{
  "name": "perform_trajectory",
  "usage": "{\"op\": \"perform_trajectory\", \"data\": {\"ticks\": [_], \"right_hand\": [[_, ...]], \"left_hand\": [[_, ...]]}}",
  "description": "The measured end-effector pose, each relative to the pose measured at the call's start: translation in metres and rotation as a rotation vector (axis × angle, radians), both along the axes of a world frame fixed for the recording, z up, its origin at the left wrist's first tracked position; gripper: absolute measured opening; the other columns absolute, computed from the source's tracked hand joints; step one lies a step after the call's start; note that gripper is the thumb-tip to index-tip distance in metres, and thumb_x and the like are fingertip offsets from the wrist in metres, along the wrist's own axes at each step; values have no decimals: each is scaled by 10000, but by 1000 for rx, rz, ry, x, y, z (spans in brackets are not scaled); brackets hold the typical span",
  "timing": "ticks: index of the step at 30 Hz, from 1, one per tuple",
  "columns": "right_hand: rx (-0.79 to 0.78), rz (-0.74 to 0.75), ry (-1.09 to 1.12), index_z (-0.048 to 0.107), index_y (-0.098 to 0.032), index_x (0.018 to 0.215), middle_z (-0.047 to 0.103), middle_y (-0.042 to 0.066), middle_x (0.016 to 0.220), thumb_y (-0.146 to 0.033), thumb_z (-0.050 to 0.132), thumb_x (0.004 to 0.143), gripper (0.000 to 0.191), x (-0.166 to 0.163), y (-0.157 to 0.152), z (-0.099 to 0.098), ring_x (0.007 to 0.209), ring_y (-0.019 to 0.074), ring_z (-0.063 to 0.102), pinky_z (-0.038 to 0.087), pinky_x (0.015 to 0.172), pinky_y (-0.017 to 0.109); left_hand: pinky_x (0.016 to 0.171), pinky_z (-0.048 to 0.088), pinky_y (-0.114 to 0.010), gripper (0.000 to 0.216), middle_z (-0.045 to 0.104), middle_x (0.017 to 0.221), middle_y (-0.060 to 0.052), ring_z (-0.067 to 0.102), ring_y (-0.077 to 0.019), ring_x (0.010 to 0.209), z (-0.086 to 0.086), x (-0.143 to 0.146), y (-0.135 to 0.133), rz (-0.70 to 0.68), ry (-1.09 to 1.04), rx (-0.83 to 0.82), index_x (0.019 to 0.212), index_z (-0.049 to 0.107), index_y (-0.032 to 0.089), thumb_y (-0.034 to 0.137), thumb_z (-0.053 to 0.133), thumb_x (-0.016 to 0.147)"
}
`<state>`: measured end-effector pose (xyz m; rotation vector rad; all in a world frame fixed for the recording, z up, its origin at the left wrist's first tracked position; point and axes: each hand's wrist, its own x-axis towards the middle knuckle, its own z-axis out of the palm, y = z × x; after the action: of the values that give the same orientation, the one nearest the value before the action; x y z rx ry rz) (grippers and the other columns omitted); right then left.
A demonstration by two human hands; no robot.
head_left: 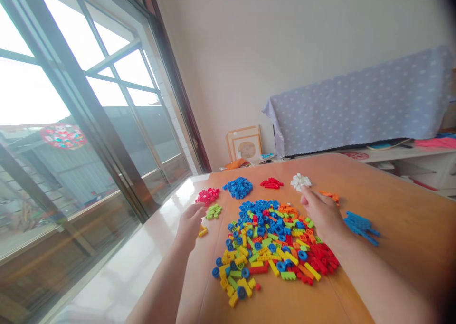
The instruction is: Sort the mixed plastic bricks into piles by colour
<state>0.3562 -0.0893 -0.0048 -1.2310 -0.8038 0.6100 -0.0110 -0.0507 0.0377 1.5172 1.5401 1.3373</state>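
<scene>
My left hand (pixel 190 222) is over the left side of the table, beside the pink pieces (pixel 207 195) and the lime-green bricks (pixel 214 212). Its fingers are drawn together; whatever may be in them is hidden. A few yellow bricks (pixel 203 231) lie just by its palm side. My right hand (pixel 320 212) reaches to the near edge of the small white brick pile (pixel 300 180), fingertips closed together, and I cannot make out what they hold. Between my forearms spreads a large mixed heap of toy building bricks (pixel 267 250) in yellow, blue, green, red and orange.
Sorted along the back are blue pieces (pixel 238 187) and red bricks (pixel 271 183). Orange bricks (pixel 330 197) lie behind my right hand, and long blue pieces (pixel 361 226) to its right. Windows (pixel 117 77) flank the wooden table (pixel 402 248) on the left; a cloth-covered object (pixel 356 105) stands behind.
</scene>
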Motion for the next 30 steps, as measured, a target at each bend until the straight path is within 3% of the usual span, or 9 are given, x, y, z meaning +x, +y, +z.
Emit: {"op": "perform_trajectory", "data": {"ticks": [4,7,9,11,14,17,20,23,30], "right_hand": [[20,17,-55,491,-233,588,354,-54,499,-604,599,842,463,0,0,-4,497,129,294,256,463,278],[25,19,-77,498,-234,589,378,-53,499,-603,600,845,461,1,3,-8,501,132,306,280,484,282],[17,23,-87,499,-234,593,380,-55,499,-610,599,847,464,2,4,-10,502,132,314,288,494,284],[2,22,-91,501,-234,599,373,-57,494,-618,599,845,466,2,5,-11,499,131,313,282,495,286],[-19,18,-88,508,-234,602,362,-60,479,-624,603,835,464,1,5,-12,486,130,300,263,483,291],[-18,29,-114,518,-231,600,377,-55,479,-625,602,834,466,-2,4,-14,485,131,299,258,477,291],[-10,44,-161,520,-226,600,389,-52,483,-624,593,841,471,-5,1,-12,493,131,311,275,487,288],[-21,46,-182,515,-220,596,393,-53,488,-634,578,847,488,-8,-2,-8,503,127,321,288,501,279],[0,16,-196,517,-212,595,463,-36,505,-683,563,818,524,-12,-6,-2,519,126,374,320,522,267]], "left_hand": [[622,466,-280,353,672,778,-35,610,-161,669,-20,0,-10,-99,128,-127,938,682,151,445,641,746],[625,485,-293,338,668,763,-36,614,-177,681,-27,-3,-24,-177,303,-172,914,689,158,458,633,769],[704,527,-334,423,710,921,-78,658,-225,815,-24,-6,-40,-238,395,-192,1025,702,175,523,634,796],[860,544,-398,607,675,1215,-129,649,-296,1068,-17,-11,-59,-323,460,-217,1246,654,211,607,662,787],[1150,372,-503,988,342,1608,-97,314,-364,1473,-12,-11,-88,-468,554,-194,1531,385,307,665,759,690],[1229,201,-562,1246,142,1677,-77,128,-380,1532,-21,-2,-109,-582,681,-112,1603,168,326,729,788,600],[1236,114,-608,1331,87,1679,-70,80,-397,1532,-36,13,-119,-598,788,-50,1605,115,348,799,767,535],[1229,110,-637,1323,61,1675,-69,53,-408,1528,-46,26,-118,-573,835,-49,1605,113,347,835,728,540],[1233,178,-603,1183,113,1670,-80,92,-403,1527,-43,43,-98,-514,834,-30,1597,222,309,823,677,634]]}}
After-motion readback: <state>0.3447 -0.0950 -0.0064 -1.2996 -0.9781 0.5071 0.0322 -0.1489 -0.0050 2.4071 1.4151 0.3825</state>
